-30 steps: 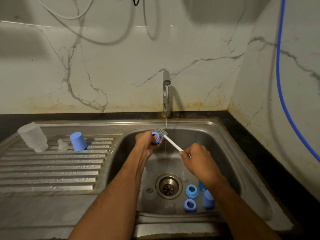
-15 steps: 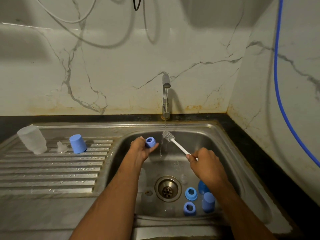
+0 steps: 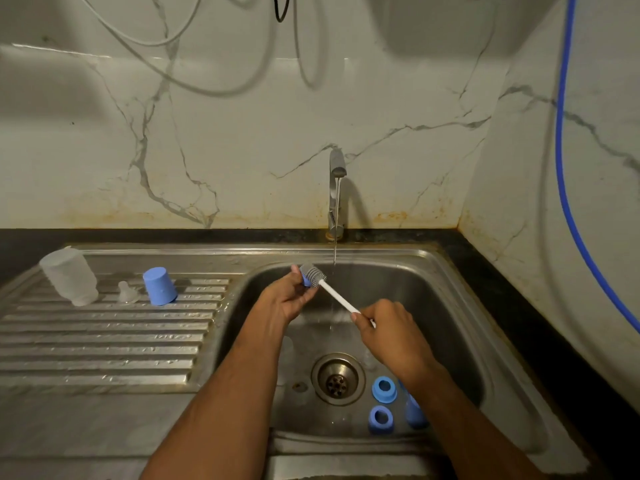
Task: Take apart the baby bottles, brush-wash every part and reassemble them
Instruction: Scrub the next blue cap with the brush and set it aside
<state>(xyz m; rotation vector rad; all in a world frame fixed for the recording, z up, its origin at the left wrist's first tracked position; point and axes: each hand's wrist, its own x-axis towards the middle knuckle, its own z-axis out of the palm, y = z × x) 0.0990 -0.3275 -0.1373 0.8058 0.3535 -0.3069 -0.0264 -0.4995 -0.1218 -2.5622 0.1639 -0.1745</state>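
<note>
Two hands busy: left hand [image 3: 289, 299] fingers clamp half-hidden blue ring [image 3: 306, 282], right hand [image 3: 388, 327] grips brush [image 3: 313, 272]

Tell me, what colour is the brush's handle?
White, with a grey bristle head; the brush shows clearly in the head view.

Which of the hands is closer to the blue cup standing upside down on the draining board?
Left. The left hand is over the basin's left side, nearer the upside-down blue cup; the right hand is farther right.
</note>
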